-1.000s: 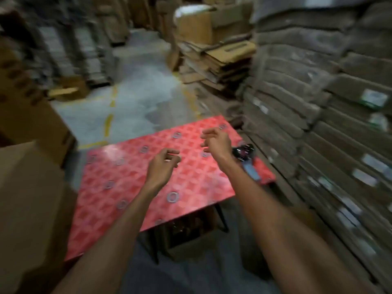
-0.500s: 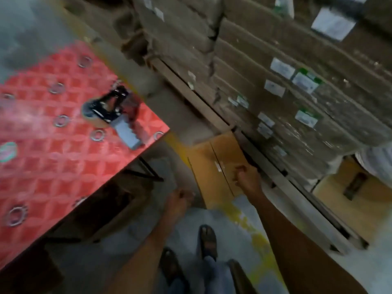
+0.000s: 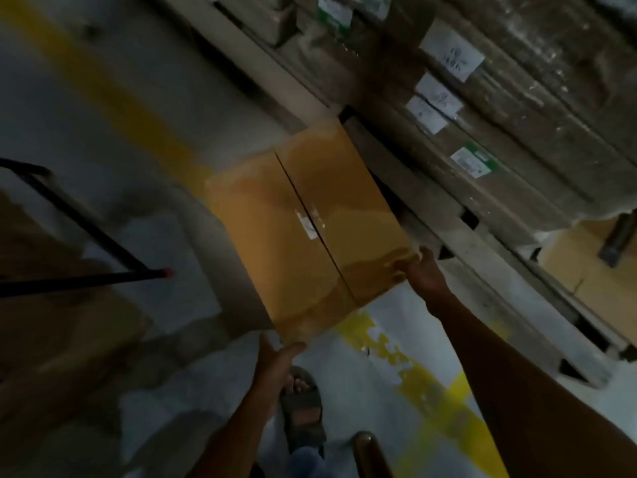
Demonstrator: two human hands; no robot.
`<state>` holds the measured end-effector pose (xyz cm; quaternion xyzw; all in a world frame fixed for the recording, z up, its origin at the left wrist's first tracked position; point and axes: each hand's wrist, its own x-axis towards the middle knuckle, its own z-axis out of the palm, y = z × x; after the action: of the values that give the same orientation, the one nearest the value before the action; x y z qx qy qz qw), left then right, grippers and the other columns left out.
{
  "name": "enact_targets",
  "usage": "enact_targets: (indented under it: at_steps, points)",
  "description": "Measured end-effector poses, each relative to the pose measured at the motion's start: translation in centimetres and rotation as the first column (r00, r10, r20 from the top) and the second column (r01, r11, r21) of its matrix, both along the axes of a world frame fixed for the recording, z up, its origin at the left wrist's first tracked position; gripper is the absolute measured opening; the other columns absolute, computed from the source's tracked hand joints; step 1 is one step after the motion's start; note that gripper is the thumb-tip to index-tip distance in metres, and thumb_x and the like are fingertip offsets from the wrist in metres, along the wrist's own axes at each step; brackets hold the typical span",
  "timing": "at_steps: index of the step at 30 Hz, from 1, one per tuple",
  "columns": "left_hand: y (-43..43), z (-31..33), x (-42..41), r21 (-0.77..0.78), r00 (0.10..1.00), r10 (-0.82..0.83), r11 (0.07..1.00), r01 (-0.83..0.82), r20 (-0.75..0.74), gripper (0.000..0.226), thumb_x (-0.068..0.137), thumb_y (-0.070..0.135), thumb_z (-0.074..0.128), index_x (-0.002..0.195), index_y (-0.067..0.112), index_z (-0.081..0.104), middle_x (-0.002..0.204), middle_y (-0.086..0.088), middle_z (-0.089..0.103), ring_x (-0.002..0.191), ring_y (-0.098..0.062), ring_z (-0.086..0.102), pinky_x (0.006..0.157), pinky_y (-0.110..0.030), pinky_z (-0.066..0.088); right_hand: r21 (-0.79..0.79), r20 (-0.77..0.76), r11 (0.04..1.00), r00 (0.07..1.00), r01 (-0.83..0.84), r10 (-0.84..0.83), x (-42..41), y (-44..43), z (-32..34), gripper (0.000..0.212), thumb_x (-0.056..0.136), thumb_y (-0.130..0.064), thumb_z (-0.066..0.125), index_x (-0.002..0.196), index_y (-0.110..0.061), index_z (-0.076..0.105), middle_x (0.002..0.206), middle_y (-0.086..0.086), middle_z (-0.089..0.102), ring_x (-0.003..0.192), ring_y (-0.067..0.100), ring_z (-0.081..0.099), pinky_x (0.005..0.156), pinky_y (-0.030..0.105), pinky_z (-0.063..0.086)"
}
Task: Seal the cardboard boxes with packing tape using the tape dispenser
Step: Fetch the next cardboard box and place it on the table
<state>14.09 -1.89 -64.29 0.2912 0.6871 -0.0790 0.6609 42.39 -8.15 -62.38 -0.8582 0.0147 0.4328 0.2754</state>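
A black metal frame (image 3: pixel 86 243) stands at the left. The left hand (image 3: pixel 275 360) meets the near left corner of the cardboard box (image 3: pixel 303 236), thumb and fingers spread. The box sits on the floor (image 3: pixel 103 108) beside the yellow line (image 3: pixel 396 360), flaps closed, with only a small scrap at the seam's middle (tape or label, I cannot tell). The right hand (image 3: pixel 425 270) curls round its near right corner, against the pallet stack (image 3: pixel 517 115). Sealing seems not yet begun, and no dispenser is in view.

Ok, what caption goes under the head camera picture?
Left hand and right hand hold a closed cardboard box by its near corners beside a loaded pallet.
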Motion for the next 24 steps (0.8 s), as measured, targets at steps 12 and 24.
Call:
enact_targets:
  at_steps: [12, 24]
  points:
    - [4.3, 6.2, -0.3, 0.089, 0.945, 0.291, 0.948, -0.306, 0.149, 0.077, 0.079, 0.038, 0.082, 0.138, 0.049, 0.035, 0.137, 0.008, 0.052, 0.123, -0.023, 0.052, 0.102, -0.061, 0.043, 0.116, -0.102, 0.993, 0.995, -0.002, 0.014, 1.2, -0.3, -0.5, 0.105, 0.051, -0.045, 0.092, 0.142, -0.015, 0.048, 0.137, 0.005, 0.054, 0.12, 0.031, 0.058, 0.085, 0.04, 0.049]
    - [8.1, 25.3, -1.1, 0.258, 0.953, 0.163, 0.938, -0.23, 0.255, 0.056, 0.082, 0.041, 0.078, 0.132, 0.034, 0.053, 0.115, 0.007, 0.063, 0.101, -0.016, 0.062, 0.078, -0.037, 0.055, 0.337, 0.085, 0.929, 0.978, 0.151, -0.19, -3.4, 2.4, 25.0, 0.077, 0.074, -0.053, 0.081, 0.139, -0.042, 0.04, 0.129, 0.0, 0.059, 0.108, 0.028, 0.064, 0.091, 0.057, 0.056]
